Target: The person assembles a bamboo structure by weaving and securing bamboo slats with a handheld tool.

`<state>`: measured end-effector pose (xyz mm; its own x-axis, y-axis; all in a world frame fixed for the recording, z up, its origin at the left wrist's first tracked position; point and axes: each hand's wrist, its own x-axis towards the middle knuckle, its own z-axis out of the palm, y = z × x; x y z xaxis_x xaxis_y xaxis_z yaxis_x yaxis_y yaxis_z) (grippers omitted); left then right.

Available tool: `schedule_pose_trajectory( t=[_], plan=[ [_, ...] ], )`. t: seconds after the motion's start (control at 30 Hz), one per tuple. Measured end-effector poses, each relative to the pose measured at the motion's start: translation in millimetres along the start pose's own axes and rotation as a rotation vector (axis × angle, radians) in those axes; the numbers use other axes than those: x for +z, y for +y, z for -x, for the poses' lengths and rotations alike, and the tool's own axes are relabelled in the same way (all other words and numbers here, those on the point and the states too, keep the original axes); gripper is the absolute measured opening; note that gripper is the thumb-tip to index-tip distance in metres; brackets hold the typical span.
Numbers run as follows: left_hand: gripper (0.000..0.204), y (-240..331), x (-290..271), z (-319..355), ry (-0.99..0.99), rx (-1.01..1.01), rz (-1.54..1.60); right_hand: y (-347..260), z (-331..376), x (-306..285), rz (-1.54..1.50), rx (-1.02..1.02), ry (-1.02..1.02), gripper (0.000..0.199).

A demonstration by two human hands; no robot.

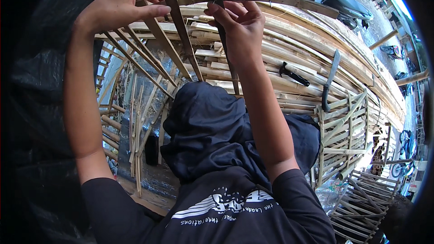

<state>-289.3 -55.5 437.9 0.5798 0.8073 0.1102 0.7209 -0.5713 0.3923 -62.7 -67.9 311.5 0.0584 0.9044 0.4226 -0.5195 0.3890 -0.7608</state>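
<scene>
Bamboo stack [307,40] behind R hand [242,20] w/ slat [222,38]; motorbike [344,5] in bg.

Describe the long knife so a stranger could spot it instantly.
Start at the big bamboo pile. On it, right of the right hand, lies the long knife, black handle nearer the person. Its long bare blade distinguishes it from the shorter black tool on its left.
</scene>
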Motion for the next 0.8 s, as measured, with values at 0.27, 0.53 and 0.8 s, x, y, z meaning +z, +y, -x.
schedule_pose_trajectory(
  t=[0.27, 0.53, 0.8],
  plan=[
    [0.062, 20.3, 4.9, -31.6, 0.049, 0.283, -0.161, -4.4, 3.5, 2.9, -0.021, -0.004, -0.025, 0.025],
    [0.058, 52.3, 12.4, -61.0, -0.287, 0.185, 0.108, -15.2, 4.8, -9.8, -0.011, 0.019, -0.092, 0.029],
    [0.087, 61.8, 12.5, -66.7, -0.232, 0.348, 0.163, -14.7, 6.4, -14.1, -0.092, 0.067, -0.073, 0.043]
  ],
)
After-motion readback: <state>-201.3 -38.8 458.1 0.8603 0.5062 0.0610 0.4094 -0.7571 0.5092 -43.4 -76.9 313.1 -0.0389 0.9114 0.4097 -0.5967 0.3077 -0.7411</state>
